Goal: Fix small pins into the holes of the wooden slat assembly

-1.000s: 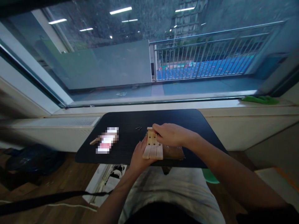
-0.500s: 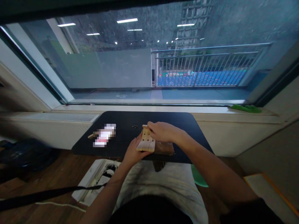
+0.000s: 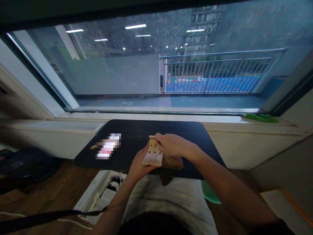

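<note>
A pale wooden piece of three slats with small holes lies near the front edge of a black table. My left hand cups its near left end from below, fingers curled under it. My right hand rests closed over its far right side, gripping it. Under and right of the slats sits a darker brown wooden board.
Two small dark screws lie just beyond the slats. A blurred pink-and-white packet lies on the table's left, over a wooden stick. A green object rests on the window sill. White papers lie on the floor.
The view has shifted slightly; both hands keep the same hold on the slatted piece, which has stayed in place on the table.
</note>
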`<state>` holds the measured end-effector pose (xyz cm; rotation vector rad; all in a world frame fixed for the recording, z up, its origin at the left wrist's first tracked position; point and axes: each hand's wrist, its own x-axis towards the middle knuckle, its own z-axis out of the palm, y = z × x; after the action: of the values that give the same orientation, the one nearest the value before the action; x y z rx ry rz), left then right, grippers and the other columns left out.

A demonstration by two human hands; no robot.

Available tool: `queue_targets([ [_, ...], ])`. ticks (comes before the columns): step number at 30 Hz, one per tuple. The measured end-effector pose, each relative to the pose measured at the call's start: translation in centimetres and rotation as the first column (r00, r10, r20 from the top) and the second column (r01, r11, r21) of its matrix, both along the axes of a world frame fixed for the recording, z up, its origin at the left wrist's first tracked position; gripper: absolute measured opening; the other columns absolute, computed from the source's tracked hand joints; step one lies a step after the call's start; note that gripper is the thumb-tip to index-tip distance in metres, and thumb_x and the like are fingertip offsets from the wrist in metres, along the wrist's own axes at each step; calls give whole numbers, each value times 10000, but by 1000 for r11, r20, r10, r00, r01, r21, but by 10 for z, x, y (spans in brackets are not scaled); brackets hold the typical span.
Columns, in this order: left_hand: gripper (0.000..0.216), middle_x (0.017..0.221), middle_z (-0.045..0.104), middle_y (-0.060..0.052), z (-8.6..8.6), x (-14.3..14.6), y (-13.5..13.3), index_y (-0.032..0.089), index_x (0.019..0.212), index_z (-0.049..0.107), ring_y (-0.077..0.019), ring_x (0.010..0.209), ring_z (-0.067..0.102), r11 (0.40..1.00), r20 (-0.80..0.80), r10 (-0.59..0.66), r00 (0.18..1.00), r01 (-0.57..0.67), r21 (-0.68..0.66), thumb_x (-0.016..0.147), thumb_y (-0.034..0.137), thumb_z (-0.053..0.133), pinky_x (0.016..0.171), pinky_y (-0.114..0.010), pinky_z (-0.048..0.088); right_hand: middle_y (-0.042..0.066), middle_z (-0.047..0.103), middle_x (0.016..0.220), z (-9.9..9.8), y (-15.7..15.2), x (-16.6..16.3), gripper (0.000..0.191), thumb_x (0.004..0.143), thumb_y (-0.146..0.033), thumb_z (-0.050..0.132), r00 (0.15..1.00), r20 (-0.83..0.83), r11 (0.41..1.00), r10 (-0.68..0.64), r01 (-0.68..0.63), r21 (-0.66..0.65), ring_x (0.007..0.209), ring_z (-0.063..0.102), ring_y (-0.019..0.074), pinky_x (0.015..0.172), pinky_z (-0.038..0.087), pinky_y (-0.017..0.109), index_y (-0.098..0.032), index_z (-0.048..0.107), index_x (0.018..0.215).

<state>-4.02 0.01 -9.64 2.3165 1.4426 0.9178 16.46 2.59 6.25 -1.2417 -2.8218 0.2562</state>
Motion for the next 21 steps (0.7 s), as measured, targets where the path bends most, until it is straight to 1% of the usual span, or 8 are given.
queue_targets([
  [5, 978, 1483, 549, -183, -5, -1, 2, 226, 1538, 350, -381, 1367, 532, 1000, 0, 1, 1000, -1, 31, 733, 524, 819, 1108, -562, 443, 153, 757, 996, 1, -2, 2, 251, 985, -262, 415, 999, -2, 999, -35, 35, -31, 849, 708, 246, 628, 352, 317, -148, 568, 1148],
  [10, 982, 1473, 557, -183, -7, 0, 3, 229, 1556, 314, -372, 1363, 537, 998, 18, -19, 1000, 18, 64, 756, 525, 801, 1099, -555, 451, 138, 754, 981, 1, -2, 4, 235, 997, -271, 398, 999, -8, 999, -49, 48, -24, 809, 690, 231, 606, 306, 321, -158, 558, 1127],
  [14, 1000, 1477, 554, -182, -10, 1, 4, 227, 1563, 300, -375, 1366, 533, 998, 26, -11, 1000, 9, 54, 751, 506, 812, 1098, -558, 450, 135, 755, 981, 1, -1, 5, 224, 993, -271, 405, 999, 19, 999, -49, 50, -16, 822, 689, 233, 618, 311, 324, -159, 557, 1115],
  [21, 1007, 1506, 525, -180, -12, 4, 4, 251, 1574, 271, -379, 1380, 520, 999, 25, -22, 999, 21, 44, 758, 481, 815, 1104, -566, 442, 134, 752, 998, 3, -1, 7, 209, 990, -254, 417, 997, 33, 996, -65, 67, -53, 843, 688, 224, 637, 336, 314, -158, 553, 1116],
])
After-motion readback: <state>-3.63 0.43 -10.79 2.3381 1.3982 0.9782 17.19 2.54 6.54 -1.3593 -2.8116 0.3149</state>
